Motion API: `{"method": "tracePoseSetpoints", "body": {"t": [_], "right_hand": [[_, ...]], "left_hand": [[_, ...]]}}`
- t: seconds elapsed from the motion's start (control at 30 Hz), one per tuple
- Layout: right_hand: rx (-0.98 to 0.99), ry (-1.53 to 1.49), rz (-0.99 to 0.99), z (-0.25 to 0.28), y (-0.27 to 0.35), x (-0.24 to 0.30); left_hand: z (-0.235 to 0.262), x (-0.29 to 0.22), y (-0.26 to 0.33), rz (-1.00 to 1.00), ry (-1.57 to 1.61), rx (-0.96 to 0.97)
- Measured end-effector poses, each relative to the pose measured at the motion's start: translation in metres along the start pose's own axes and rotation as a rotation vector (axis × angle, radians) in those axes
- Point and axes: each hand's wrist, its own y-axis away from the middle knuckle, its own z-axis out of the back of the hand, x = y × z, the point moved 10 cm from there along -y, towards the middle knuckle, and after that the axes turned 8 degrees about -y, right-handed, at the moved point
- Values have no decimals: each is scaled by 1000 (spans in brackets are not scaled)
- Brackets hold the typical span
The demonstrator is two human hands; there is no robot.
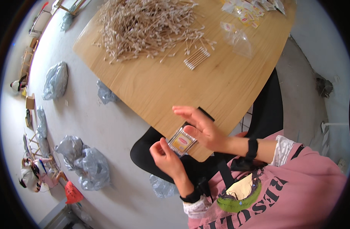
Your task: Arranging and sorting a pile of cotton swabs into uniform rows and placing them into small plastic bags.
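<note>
A small clear pack of cotton swabs (181,142) with a yellow and white label is at the table's near corner. My left hand (165,158) grips its left edge between thumb and fingers. Over the pack's right side hovers my right hand (205,131), fingers stretched out and thumb close to the pack; whether it touches is unclear. Part of a flat black thing (205,113) shows from under the right hand, the rest hidden. Farther up the table lie a neat row of cotton swabs (197,58) and a large loose heap of cotton swabs (144,28).
Clear empty bags (238,40) and labelled packets (248,14) lie at the table's far right. The wooden table (163,87) reaches my lap. Grey plastic sacks (91,168) and a red bag (72,192) sit on the floor at left, near another person (30,175).
</note>
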Motion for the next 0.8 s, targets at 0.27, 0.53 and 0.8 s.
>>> {"method": "tracePoseSetpoints", "body": {"t": [0.27,0.53,0.8], "right_hand": [[162,1373,489,94,-93,102],[269,1323,479,90,-64,106],[-259,1395,275,141,-132,129]], "left_hand": [[-14,-145,-3,-385,-151,158],[-143,-213,2,-854,-368,294],[-152,-207,4,-815,-248,357]]}}
